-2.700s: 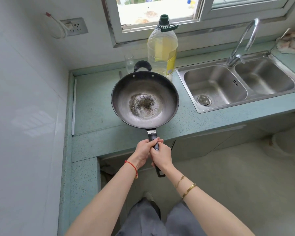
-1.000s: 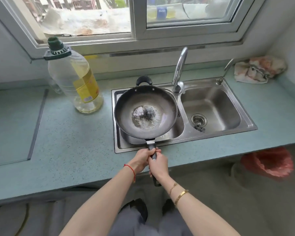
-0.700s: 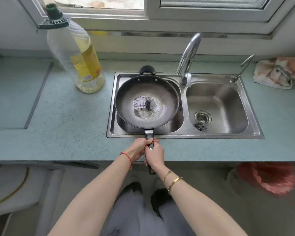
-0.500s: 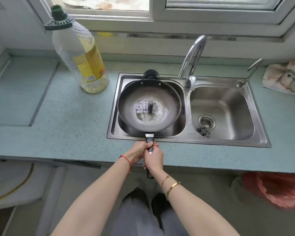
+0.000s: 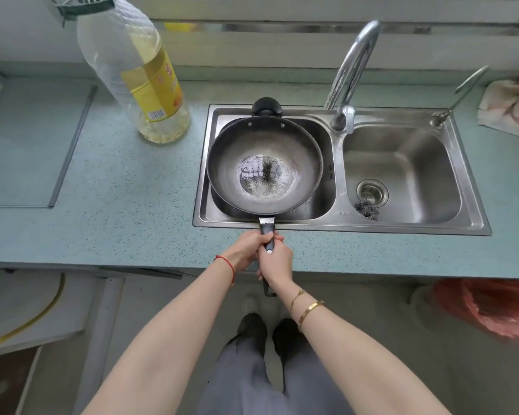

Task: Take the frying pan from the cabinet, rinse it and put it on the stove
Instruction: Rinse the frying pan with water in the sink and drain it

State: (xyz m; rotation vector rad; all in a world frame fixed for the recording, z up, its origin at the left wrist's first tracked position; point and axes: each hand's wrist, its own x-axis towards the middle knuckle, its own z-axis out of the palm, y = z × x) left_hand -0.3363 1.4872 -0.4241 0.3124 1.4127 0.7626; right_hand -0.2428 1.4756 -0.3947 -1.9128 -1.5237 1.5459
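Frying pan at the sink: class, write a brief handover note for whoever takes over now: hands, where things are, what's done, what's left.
Hands: left hand and right hand both grip the handle of the frying pan.
Pan is over the sink's left basin, speckled patch in its middle.
No water visible at the faucet.
Done: pan out of cabinet.
Left: rinse, then set on stove.
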